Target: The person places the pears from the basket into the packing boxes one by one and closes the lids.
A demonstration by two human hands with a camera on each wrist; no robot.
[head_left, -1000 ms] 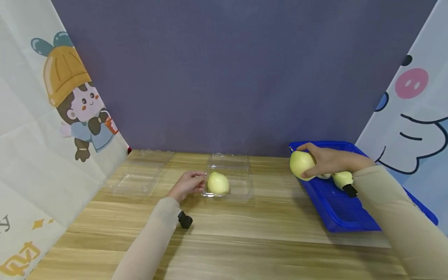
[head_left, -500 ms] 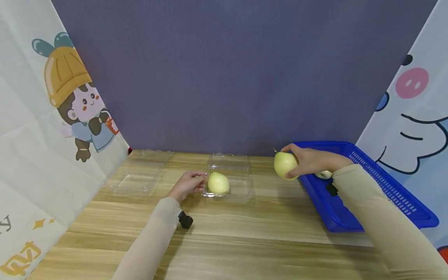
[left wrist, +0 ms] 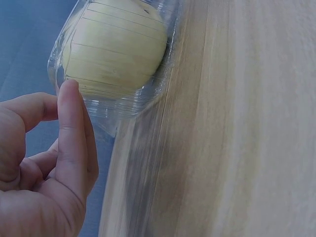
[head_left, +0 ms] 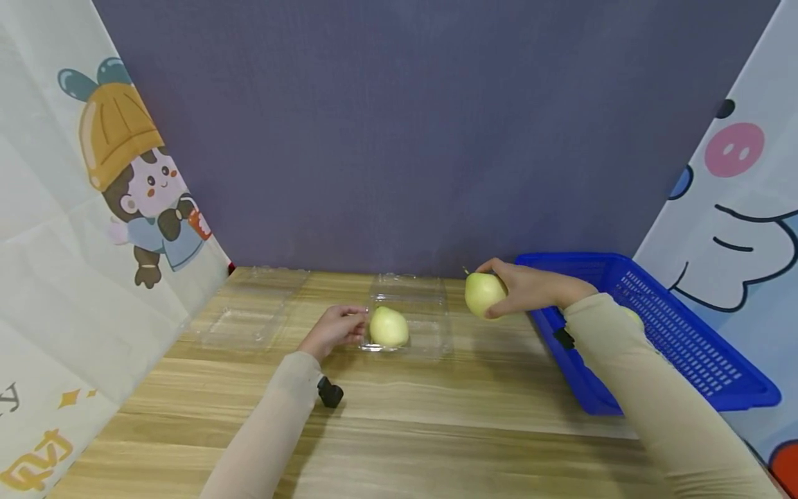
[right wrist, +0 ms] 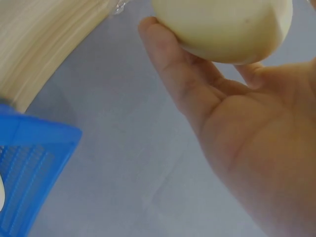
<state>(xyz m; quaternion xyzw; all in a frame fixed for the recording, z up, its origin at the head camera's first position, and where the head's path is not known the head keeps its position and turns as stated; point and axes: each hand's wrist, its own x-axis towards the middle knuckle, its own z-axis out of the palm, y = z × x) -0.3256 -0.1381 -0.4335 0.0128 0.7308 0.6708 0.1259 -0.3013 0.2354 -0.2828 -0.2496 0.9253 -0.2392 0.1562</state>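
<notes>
My right hand (head_left: 530,287) grips a pale yellow-green pear (head_left: 485,294) with a thin stem, held above the table between the clear box and the blue basket. In the right wrist view, fingers and thumb curve round the pear (right wrist: 222,24). A second pear (head_left: 389,327) sits in the left part of an opened clear plastic clamshell box (head_left: 427,336). My left hand (head_left: 337,329) is at the left edge of that box. The left wrist view has its fingertips pinching the box's rim (left wrist: 54,64), beside the pear (left wrist: 116,47).
A blue plastic basket (head_left: 686,333) stands on the right, with another pear (head_left: 632,317) partly hidden behind my right sleeve. Another opened clear box (head_left: 237,322) lies at the left on the wooden table (head_left: 436,430). A dark cloth (head_left: 399,138) hangs behind.
My right hand has carried the pear leftward, out from over the basket and toward the middle box. The left hand and both boxes have stayed in place.
</notes>
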